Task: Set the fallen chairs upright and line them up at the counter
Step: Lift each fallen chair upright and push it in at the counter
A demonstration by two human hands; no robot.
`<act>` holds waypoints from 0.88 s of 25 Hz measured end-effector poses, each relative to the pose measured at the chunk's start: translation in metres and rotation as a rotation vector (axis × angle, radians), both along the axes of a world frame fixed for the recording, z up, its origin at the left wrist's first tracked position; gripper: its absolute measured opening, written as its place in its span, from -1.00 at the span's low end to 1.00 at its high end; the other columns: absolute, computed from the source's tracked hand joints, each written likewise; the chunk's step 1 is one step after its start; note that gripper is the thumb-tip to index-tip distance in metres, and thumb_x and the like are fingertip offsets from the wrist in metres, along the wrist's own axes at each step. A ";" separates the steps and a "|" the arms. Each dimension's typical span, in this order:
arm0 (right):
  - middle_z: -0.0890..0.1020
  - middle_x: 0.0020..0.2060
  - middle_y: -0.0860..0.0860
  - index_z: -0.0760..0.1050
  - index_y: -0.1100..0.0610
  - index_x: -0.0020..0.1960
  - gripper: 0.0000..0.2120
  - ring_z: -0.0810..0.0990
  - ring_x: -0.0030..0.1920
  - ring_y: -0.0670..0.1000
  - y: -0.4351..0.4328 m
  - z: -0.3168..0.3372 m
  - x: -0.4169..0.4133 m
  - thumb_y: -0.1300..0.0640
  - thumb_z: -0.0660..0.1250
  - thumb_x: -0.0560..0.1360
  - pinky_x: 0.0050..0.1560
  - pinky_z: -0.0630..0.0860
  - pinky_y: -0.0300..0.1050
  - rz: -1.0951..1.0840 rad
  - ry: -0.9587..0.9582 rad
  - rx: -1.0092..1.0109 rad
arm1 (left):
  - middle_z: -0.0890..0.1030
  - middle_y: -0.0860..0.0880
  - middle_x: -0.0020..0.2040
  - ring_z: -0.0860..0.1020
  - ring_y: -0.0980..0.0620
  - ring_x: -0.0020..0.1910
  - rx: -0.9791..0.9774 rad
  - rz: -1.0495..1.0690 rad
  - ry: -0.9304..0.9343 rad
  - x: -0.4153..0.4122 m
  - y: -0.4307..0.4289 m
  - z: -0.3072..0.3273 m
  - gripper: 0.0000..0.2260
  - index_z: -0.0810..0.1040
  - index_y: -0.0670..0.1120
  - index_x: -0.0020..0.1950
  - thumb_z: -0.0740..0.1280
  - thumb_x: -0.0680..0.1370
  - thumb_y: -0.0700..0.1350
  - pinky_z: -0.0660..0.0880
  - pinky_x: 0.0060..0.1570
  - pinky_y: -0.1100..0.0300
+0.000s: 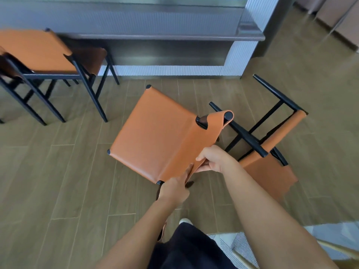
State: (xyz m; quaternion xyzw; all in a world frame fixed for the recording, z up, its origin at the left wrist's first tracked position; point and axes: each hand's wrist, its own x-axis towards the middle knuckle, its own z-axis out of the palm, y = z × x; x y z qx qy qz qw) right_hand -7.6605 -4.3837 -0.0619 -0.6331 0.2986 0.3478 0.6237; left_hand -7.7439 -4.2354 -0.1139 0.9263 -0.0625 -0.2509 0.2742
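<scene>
An orange leather chair with a black frame stands in front of me, turned askew from the counter. My right hand pinches the top edge of its orange backrest. My left hand holds the same backrest at its near post. A second orange chair lies on its side on the floor to the right, black legs pointing toward the counter. Two more orange chairs stand upright at the counter on the left.
The grey ribbed counter base runs across the top, ending at a corner on the right. Wood-look floor lies open to the left. A striped object and light wooden legs sit at the bottom right by my dark clothing.
</scene>
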 end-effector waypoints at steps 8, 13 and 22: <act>0.56 0.05 0.24 0.42 0.23 0.10 -0.68 0.61 -0.04 0.23 -0.003 0.007 0.022 0.54 0.13 0.48 -0.24 0.66 0.08 0.014 -0.049 0.117 | 0.56 -0.11 0.23 0.54 -0.12 0.09 -0.020 0.011 0.027 0.029 0.004 0.012 -0.38 0.06 0.22 0.55 0.24 0.55 -0.06 0.48 0.03 0.11; 0.52 0.12 0.25 0.39 0.26 0.15 -0.62 0.57 0.01 0.31 0.005 0.013 0.047 0.57 0.10 0.45 -0.31 0.65 0.13 -0.095 -0.070 0.172 | 0.51 -0.09 0.29 0.52 -0.11 0.12 0.081 -0.077 -0.026 0.066 0.019 0.039 -0.44 0.12 0.22 0.53 0.12 0.59 -0.20 0.51 0.09 0.02; 0.54 0.06 0.36 0.42 0.33 0.08 -0.74 0.66 -0.08 0.38 -0.004 0.017 0.062 0.55 0.20 0.45 -0.10 0.65 0.23 -0.366 -0.039 0.318 | 0.58 0.00 0.15 0.56 -0.05 0.05 0.505 -0.403 -0.227 0.131 0.025 0.086 -0.55 0.38 0.07 0.43 0.13 0.57 -0.25 0.45 -0.18 0.12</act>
